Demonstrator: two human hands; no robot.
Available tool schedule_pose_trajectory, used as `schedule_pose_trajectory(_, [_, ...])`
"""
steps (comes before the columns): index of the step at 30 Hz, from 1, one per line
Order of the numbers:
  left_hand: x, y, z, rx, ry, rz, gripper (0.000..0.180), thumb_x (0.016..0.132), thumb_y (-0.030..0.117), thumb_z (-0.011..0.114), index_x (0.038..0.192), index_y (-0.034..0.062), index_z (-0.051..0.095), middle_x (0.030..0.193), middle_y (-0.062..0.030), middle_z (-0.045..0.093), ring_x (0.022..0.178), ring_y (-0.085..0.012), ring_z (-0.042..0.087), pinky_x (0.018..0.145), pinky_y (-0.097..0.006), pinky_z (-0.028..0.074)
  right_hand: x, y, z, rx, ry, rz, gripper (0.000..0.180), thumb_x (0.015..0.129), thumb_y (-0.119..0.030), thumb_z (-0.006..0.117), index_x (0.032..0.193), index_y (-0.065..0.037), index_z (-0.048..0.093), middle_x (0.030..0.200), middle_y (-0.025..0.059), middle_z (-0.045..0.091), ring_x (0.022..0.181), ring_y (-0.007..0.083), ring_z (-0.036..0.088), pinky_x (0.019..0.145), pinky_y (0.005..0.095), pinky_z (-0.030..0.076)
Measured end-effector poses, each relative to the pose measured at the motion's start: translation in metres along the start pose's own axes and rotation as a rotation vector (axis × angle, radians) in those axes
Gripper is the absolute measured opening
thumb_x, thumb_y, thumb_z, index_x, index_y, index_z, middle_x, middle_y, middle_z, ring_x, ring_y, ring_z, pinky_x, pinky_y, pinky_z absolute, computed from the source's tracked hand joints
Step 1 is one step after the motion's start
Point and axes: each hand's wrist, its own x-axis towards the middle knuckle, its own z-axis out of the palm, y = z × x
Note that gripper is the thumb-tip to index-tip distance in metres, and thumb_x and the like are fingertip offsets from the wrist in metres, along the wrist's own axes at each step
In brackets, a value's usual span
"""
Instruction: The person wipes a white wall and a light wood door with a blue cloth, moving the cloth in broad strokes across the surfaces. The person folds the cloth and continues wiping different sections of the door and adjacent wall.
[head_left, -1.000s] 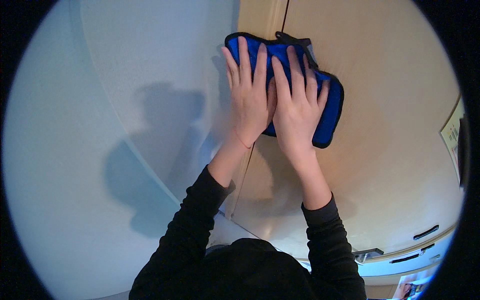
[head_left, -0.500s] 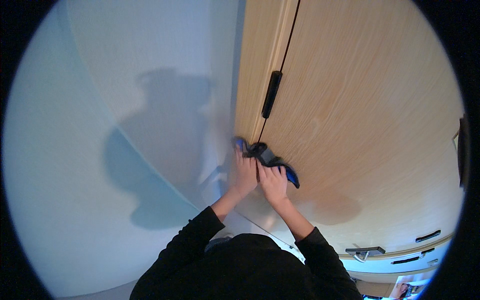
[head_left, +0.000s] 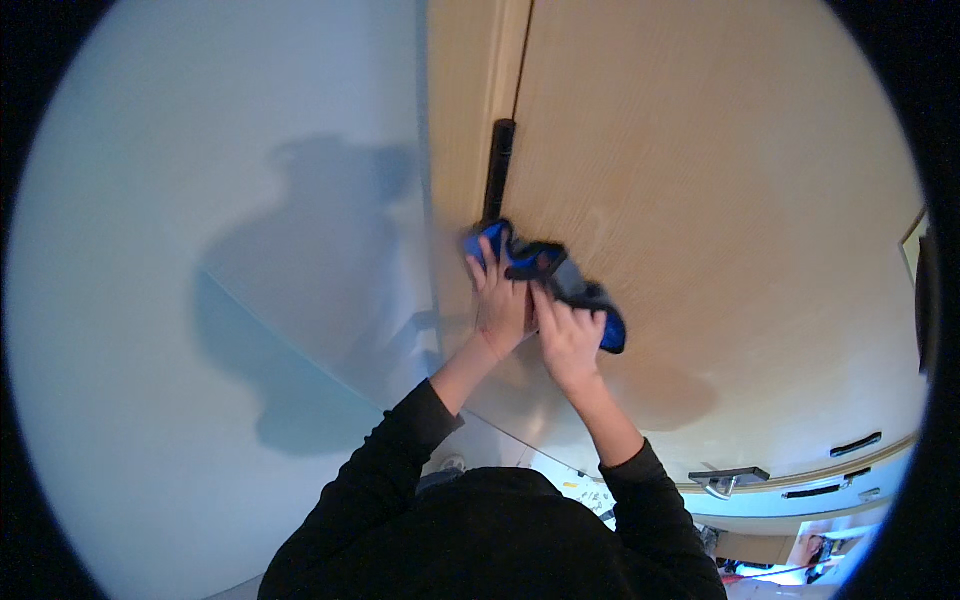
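A soft blue cloth (head_left: 592, 298) with black edging and a grey patch lies bunched against a pale wooden door (head_left: 700, 200). My left hand (head_left: 500, 300) holds its upper left end, fingers stretched over the blue part just below a black hinge (head_left: 500, 165). Lower and to the right, my right hand (head_left: 572, 338) grips the other end with bent fingers. Both hands press the cloth to the wood. The thumbs are partly hidden, and the cloth's left end is blurred.
A pale blue wall (head_left: 250, 150) bearing my shadow rises on the left, meeting the wooden frame (head_left: 462, 120). A door handle (head_left: 728, 480) juts out at lower right. A dark object (head_left: 923, 300) sits at the far right edge. Pale floor (head_left: 540, 465) shows below my arms.
Both hands have slid the cloth up the door toward the hinge, and it has spread out more, showing more blue. The view has shifted slightly, so the door edge appears farther left.
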Motion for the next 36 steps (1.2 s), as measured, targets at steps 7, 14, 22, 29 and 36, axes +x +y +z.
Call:
schedule_pose_trajectory(7, [-0.135, -0.01, 0.028, -0.076, -0.419, -0.153, 0.058, 0.079, 0.033, 0.065, 0.128, 0.0055, 0.051, 0.142, -0.0374, 0.016, 0.133, -0.0587, 0.014, 0.106, -0.068, 0.016, -0.13, -0.024, 0.046, 0.222, -0.246, -0.046, 0.045, 0.079, -0.014, 0.053, 0.125, -0.014, 0.058, 0.084, -0.0035, 0.06, 0.075, 0.015, 0.056, 0.064, 0.0332, 0.041])
schedule_pose_trajectory(14, [-0.084, 0.02, 0.02, -0.187, 0.056, 0.08, 0.058, 0.079, 0.034, 0.065, 0.131, 0.0145, 0.047, 0.141, -0.0347, 0.021, 0.132, -0.0601, 0.01, 0.102, -0.075, 0.007, -0.105, -0.001, -0.014, 0.062, -0.649, 0.23, 0.04, 0.08, -0.018, 0.057, 0.12, -0.018, 0.063, 0.11, 0.0047, 0.065, 0.097, 0.0178, 0.06, 0.076, 0.0335, 0.047])
schedule_pose_trajectory(22, [-0.062, 0.059, 0.044, -0.086, 0.022, 0.203, 0.028, 0.072, 0.042, 0.064, 0.089, 0.0208, 0.068, 0.124, -0.0286, 0.04, 0.107, -0.0581, 0.032, 0.095, -0.077, 0.01, -0.116, 0.038, 0.004, -0.115, 0.078, 0.171, 0.018, 0.075, -0.012, 0.064, 0.092, -0.016, 0.069, 0.118, 0.0108, 0.065, 0.1, 0.0291, 0.063, 0.088, 0.0486, 0.042])
schedule_pose_trajectory(29, [-0.192, 0.021, 0.064, -0.105, -0.588, 0.265, 0.031, 0.076, 0.044, 0.065, 0.097, 0.0226, 0.071, 0.114, -0.0172, 0.05, 0.105, -0.0461, 0.039, 0.095, -0.071, 0.021, -0.258, 0.005, 0.032, 0.182, -0.36, 0.148, 0.021, 0.076, -0.016, 0.063, 0.096, -0.013, 0.066, 0.085, 0.006, 0.063, 0.085, 0.0222, 0.06, 0.078, 0.0439, 0.044])
schedule_pose_trajectory(36, [-0.109, 0.091, 0.041, -0.166, -0.19, 0.28, 0.036, 0.084, 0.051, 0.056, 0.115, 0.033, 0.064, 0.105, -0.0193, 0.045, 0.092, -0.0463, 0.037, 0.088, -0.073, 0.016, -0.212, 0.042, -0.014, -0.08, -0.124, 0.38, 0.045, 0.076, -0.018, 0.065, 0.121, -0.015, 0.061, 0.132, 0.0169, 0.053, 0.115, 0.0371, 0.051, 0.093, 0.0491, 0.037])
